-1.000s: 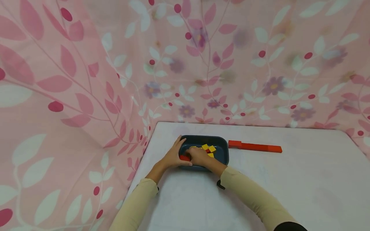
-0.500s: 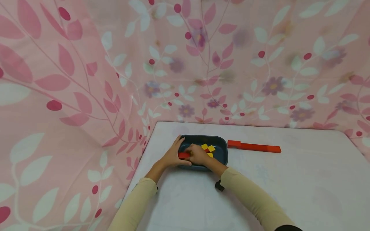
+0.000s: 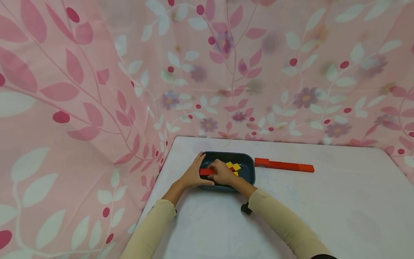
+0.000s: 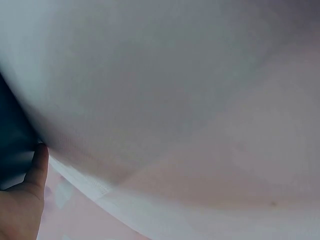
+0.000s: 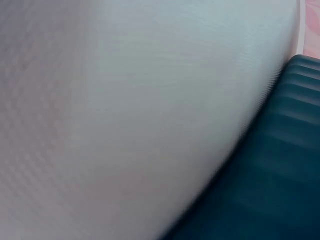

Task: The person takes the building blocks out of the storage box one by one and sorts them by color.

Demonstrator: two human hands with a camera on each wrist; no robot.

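In the head view a dark blue tray (image 3: 250, 170) lies on the white table. My left hand (image 3: 191, 177) spans its left end, thumb along the front rim and fingers at the far left corner. Inside the tray my right hand (image 3: 223, 173) pinches a red block (image 3: 206, 172), whose left end sticks out from the fingers. Yellow blocks (image 3: 237, 167) lie in the tray just right of that hand, partly covered by it. The left wrist view catches part of the left hand (image 4: 22, 205) against the tray's dark wall (image 4: 12, 130).
To the right of the tray lies a long row of red blocks (image 3: 288, 165), with a thicker block at its left end. Pink floral cloth (image 3: 239, 90) hangs behind and to the left of the table (image 3: 310, 212). The right wrist view shows the tray's ribbed outer wall (image 5: 280, 165).
The red block in my right hand has risen slightly and shows more of its length. That hand has shifted a little upward in the head view. My left hand stays at the tray.
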